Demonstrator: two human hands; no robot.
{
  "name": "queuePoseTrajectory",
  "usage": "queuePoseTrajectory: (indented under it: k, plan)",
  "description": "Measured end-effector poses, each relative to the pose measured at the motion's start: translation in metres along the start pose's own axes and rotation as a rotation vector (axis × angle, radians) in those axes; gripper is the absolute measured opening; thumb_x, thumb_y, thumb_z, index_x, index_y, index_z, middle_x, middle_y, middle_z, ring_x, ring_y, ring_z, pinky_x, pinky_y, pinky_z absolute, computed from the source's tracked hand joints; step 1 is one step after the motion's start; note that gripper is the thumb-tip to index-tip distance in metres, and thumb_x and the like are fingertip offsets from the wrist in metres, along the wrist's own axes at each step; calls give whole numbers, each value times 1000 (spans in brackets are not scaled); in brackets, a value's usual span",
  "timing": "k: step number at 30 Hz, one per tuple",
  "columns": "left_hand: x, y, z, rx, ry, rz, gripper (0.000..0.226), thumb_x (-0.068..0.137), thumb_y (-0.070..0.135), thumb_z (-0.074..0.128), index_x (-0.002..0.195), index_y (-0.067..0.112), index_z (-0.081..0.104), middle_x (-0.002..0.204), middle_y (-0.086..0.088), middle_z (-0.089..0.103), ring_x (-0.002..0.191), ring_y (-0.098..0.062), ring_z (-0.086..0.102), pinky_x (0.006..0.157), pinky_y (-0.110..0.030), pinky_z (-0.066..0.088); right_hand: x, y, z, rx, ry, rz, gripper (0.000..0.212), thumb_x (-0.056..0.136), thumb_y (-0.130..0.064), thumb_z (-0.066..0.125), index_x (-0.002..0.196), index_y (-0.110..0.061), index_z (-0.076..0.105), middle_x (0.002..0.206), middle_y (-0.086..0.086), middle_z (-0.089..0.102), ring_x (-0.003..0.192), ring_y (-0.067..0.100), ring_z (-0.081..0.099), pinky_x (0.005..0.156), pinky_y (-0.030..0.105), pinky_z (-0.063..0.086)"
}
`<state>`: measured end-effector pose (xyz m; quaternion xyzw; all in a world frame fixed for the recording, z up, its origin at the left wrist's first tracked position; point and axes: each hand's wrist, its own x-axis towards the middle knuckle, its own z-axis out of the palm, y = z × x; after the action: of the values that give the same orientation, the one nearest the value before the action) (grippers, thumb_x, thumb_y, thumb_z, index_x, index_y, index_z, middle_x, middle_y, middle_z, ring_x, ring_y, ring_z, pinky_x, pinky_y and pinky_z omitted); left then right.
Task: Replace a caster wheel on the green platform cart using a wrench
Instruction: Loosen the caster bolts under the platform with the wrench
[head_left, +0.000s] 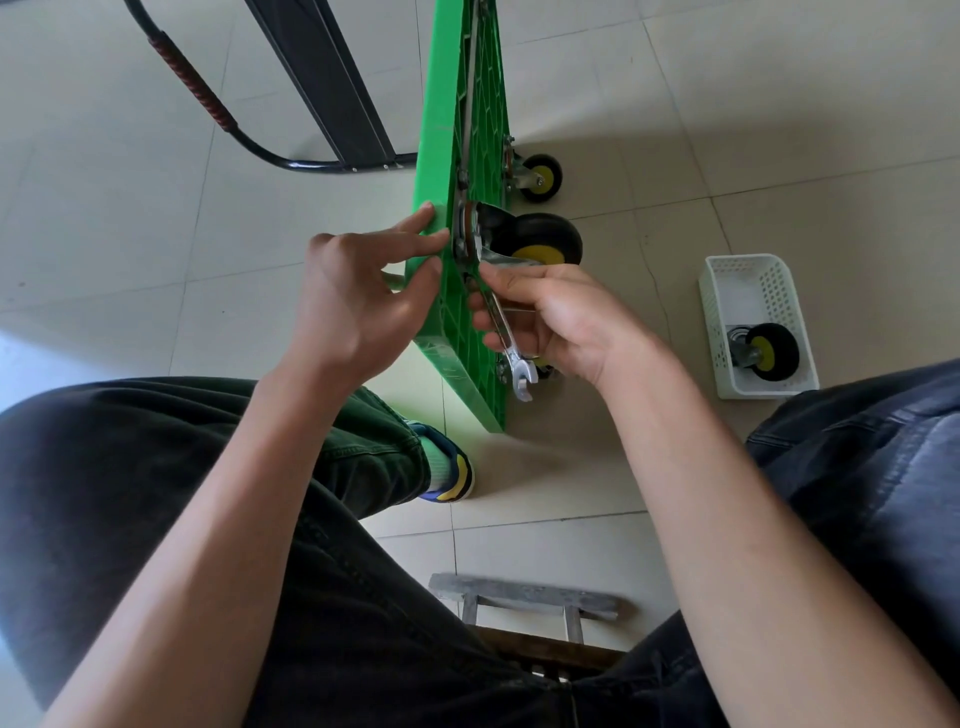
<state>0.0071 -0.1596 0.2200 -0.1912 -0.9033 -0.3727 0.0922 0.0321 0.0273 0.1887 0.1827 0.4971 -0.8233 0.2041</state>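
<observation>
Wrench (503, 325) gripped in right hand (558, 317), its upper end up at the caster wheel (535, 240) mount. Left hand (358, 291) relaxed, fingertips touching green platform cart (441, 156), tipped on edge. Right of cart: white basket (779, 270) holding spare wheel (768, 352).

— Is the green cart (441, 171) on its edge?
— Yes, ribbed underside facing right, a black-and-yellow caster (535, 241) sticking out. The silver wrench (506, 332) slants just below its plate (open-ended).
</observation>
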Motion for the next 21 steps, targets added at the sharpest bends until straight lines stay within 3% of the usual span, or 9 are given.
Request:
queuePoseTrajectory:
  k: [9,17,21]
  plan:
    - [0,0,0,12,7,9,28,89,25,64,114,27,76,133,2,67,81,-48,72,63,-50,62,1,-5,6,-19,11,-1,11,93,-11,71,90,-1,68,73,11,70,55,16,69,48,24,56]
    - [1,-2,1,20,0,17,30,88,23,62,114,28,76,132,3,67,70,-38,73,59,-51,62,8,9,17,-41,70,-53,24,94,-8,70,109,11,66,83,16,69,56,23,70,48,32,57]
    - [0,-2,-1,5,-5,2,31,89,19,61,115,21,77,133,1,66,78,-38,75,62,-43,63,14,18,19,-116,110,-104,22,95,-10,70,107,9,69,91,20,71,61,28,70,52,37,58]
